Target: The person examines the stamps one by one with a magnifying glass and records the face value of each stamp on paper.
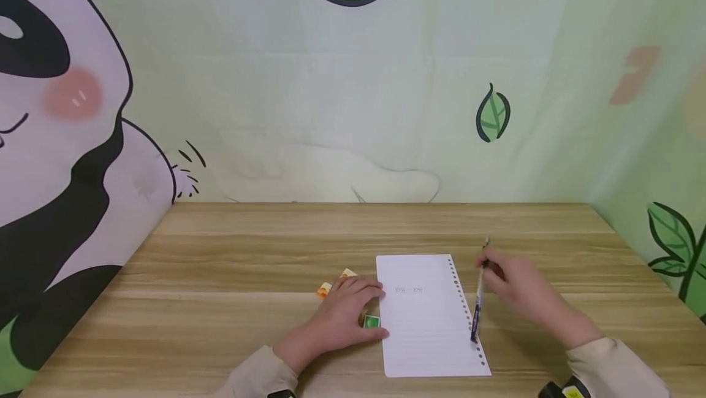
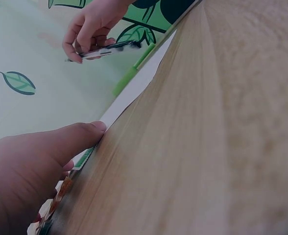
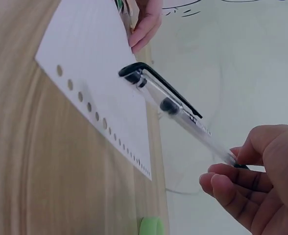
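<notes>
A lined sheet of paper (image 1: 419, 330) with punched holes along its right edge lies on the table. It carries two small written marks near its upper middle. My left hand (image 1: 344, 315) rests at the sheet's left edge, its thumb and fingertips touching the paper. Partly hidden under that hand are small picture pieces, one green (image 1: 372, 322) and one orange (image 1: 323, 290). To the right, my right hand (image 1: 518, 281) pinches a clear-barrelled pen (image 3: 198, 129) near one end. The pen's black clip end points back toward me, above the sheet's holed edge.
Wooden tabletop (image 1: 220, 324) surrounds the sheet. A wall with leaf and panda pictures stands behind and at the sides. A light green object (image 3: 151, 226) is on the table near my right hand in the right wrist view; its kind is unclear.
</notes>
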A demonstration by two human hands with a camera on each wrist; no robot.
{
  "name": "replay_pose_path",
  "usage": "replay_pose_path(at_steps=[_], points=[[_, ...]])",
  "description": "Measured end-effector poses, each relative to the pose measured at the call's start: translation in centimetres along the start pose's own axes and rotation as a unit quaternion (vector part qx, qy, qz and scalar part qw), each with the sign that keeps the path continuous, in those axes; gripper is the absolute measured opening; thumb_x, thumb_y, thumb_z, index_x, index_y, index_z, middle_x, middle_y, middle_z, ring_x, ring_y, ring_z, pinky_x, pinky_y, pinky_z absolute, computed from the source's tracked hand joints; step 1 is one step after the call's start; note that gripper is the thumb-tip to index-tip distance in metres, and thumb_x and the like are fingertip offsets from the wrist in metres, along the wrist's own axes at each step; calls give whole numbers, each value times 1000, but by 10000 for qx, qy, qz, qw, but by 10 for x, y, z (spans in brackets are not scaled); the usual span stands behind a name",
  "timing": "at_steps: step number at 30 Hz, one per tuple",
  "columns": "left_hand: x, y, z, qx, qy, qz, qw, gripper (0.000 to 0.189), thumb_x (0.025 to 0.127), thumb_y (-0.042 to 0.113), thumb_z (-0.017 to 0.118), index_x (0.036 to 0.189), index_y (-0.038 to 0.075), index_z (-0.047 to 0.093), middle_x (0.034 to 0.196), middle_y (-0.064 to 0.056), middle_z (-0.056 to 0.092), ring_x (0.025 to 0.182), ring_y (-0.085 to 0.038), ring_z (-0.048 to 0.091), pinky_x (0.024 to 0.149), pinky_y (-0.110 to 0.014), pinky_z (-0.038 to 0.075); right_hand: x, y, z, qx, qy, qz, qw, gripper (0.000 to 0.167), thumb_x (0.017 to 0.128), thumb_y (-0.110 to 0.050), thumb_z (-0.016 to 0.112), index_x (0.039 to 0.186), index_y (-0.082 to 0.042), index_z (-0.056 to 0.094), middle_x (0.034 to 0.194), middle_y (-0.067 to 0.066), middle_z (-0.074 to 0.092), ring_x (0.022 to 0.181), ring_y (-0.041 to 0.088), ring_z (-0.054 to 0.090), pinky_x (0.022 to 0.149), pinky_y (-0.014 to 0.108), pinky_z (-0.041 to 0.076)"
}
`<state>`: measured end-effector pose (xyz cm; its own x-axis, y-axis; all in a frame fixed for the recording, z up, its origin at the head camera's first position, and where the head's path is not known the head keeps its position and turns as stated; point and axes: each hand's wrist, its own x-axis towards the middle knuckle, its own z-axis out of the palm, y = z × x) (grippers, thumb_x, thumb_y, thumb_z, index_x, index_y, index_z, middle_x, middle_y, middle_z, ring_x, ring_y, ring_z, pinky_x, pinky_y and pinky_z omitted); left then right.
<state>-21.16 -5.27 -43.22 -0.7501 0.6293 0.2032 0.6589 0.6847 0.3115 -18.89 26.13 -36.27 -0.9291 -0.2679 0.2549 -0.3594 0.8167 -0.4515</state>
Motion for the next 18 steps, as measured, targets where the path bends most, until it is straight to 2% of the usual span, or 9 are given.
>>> replay_pose_path(at_steps=[3, 8, 11, 18], points=[[0, 0, 0, -9, -12, -7, 10000, 61, 78, 53, 71, 124, 15, 60, 134, 4, 55, 130, -18, 45, 115, -45, 29, 3, -3, -1, -7, 267, -132, 9996, 14, 86, 2, 58, 98, -5, 62, 70, -3, 59, 61, 2, 49, 50, 20, 44], [0, 0, 0, -1, -27, 0, 10000, 61, 78, 53, 71, 124, 14, 60, 134, 4, 55, 130, -18, 45, 115, -44, 29, 7, -8, 0, -63, 430, -220, 9988, 16, 83, -1, 68, 97, -7, 63, 81, 1, 71, 75, 12, 65, 62, 22, 54], [0, 0, 1, -8, -30, 1, 10000, 61, 78, 53, 71, 124, 14, 60, 134, 4, 55, 130, -18, 45, 115, -44, 29, 9, -13, 3, -75, 439, -218, 9988, 17, 82, -3, 71, 96, -7, 62, 80, 0, 69, 74, 12, 64, 63, 23, 54], [-1, 1, -1, -58, -89, -53, 9999, 62, 78, 53, 71, 125, 15, 60, 135, 4, 54, 131, -18, 44, 116, -47, 28, 12, -21, 14, 84, 580, -438, 9973, 23, 80, -3, 73, 97, -4, 57, 73, -3, 61, 66, 2, 52, 56, 19, 47]])
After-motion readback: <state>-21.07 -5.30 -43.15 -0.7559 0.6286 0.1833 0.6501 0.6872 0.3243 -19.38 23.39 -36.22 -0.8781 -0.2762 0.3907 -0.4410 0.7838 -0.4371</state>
